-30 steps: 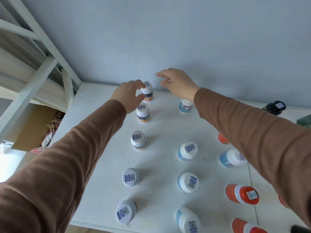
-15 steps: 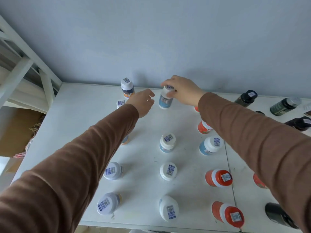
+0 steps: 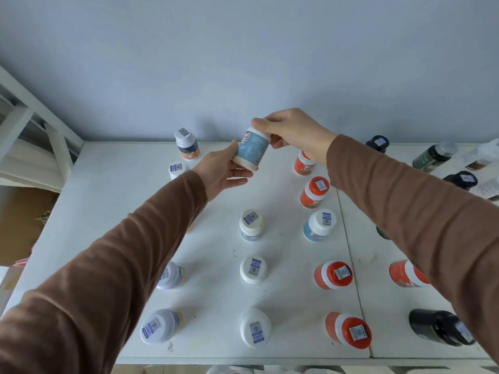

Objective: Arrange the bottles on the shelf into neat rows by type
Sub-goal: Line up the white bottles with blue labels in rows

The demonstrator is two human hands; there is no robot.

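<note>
A light blue bottle point(image 3: 252, 151) with a white cap is held tilted above the back of the white shelf point(image 3: 113, 201). My right hand point(image 3: 293, 132) pinches its cap. My left hand point(image 3: 220, 171) cups its base from below. Under it runs a column of blue bottles with white caps point(image 3: 251, 224). At the left stands a column of white-capped bottles with orange labels point(image 3: 186, 144), partly hidden by my left arm. To the right stand red bottles point(image 3: 314, 191), with one blue bottle point(image 3: 320, 225) among them.
Dark green and black bottles point(image 3: 434, 156) stand and lie at the far right; one black bottle point(image 3: 438, 326) lies near the front edge. A grey-blue wall closes the back. A white frame point(image 3: 58, 141) rises at the left, with a cardboard box point(image 3: 24, 209) below.
My right hand has lifted the blue bottle off the back of the shelf. My left hand came across from the left column and took its base. The view has shifted right.
</note>
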